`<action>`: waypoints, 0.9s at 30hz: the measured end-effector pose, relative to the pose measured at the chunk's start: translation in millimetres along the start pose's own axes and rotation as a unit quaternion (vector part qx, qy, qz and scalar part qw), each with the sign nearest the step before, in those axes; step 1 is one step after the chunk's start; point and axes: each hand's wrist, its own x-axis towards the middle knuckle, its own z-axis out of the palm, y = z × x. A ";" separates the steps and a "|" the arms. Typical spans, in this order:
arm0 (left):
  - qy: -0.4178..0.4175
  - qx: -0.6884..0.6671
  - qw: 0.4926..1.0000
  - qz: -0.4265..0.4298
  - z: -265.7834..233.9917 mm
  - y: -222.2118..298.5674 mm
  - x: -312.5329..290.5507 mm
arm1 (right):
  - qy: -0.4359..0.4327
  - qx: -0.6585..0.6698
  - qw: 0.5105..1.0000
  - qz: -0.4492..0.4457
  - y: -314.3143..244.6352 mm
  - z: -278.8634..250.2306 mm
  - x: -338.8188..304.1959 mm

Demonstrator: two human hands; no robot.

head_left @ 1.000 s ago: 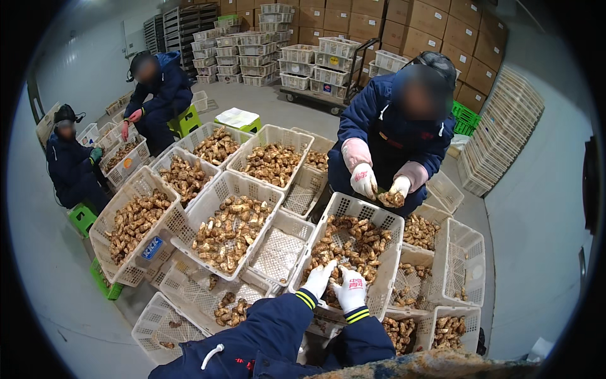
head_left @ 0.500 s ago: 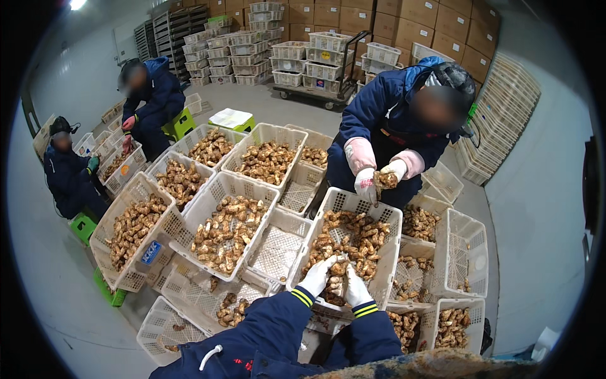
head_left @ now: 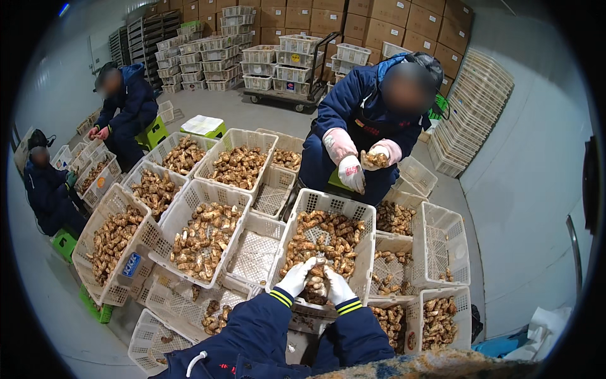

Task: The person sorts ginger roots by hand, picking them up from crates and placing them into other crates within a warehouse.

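Both my hands, in white gloves, are over the near end of a white plastic crate [head_left: 364, 252] of brown, stubby mushrooms. My left hand [head_left: 297, 278] and my right hand [head_left: 338, 287] face each other, fingers curled round mushrooms [head_left: 319, 273] between them. Which mushroom lies in which hand is hard to tell. Beneath and beyond them, loose mushrooms [head_left: 334, 235] cover most of the crate, and a patch of its floor shows in the middle. Across the crate, a co-worker's gloved hand [head_left: 377, 158] holds mushrooms, while their other glove [head_left: 351, 174] hangs lower beside it.
Crates of mushrooms [head_left: 205, 237] stand to the left, with a crate showing its bare mesh floor [head_left: 255, 252] between. More crates [head_left: 440, 319] line the right. Two other people sit at far left. Stacked crates, a trolley [head_left: 278, 99] and cardboard boxes [head_left: 423, 19] fill the back.
The view has swung right, so everything sits further left. The co-worker's hands have moved apart, one now lower. My hands stay together around mushrooms over the crate.
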 end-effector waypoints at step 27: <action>0.159 -0.060 0.984 0.062 -31.2 -19.0 12.1 | 0.159 -0.826 0.506 0.192 22.5 -71.2 54.2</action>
